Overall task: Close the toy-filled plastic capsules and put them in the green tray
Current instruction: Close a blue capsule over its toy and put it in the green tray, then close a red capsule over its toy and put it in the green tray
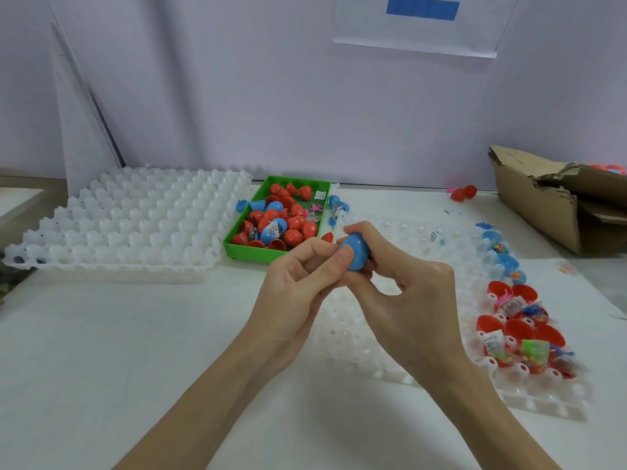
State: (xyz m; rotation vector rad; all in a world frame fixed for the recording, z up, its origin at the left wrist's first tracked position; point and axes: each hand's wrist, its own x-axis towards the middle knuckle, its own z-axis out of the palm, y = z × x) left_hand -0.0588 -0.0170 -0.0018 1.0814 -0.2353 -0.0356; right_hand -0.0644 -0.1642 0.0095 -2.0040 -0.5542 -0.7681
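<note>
Both hands, left hand (298, 266) and right hand (400, 276), pinch a blue capsule (354, 254) seemingly snapped together, just before the green tray (251, 254), its next stop.

White table (135, 334) — moulded trays (129, 218), green tray (249, 255), cardboard box (543, 212).

We note a torn cardboard box (539, 201) at far right of the white table (101, 351), flaps open, w/ red and blue items just visible inside. A white sheet w/ a blue rectangle (422, 7) hangs on the back wall. A clear angled panel (81, 123) leans upright at rear left. Small paper scraps (451, 212) lie near the box.
</note>
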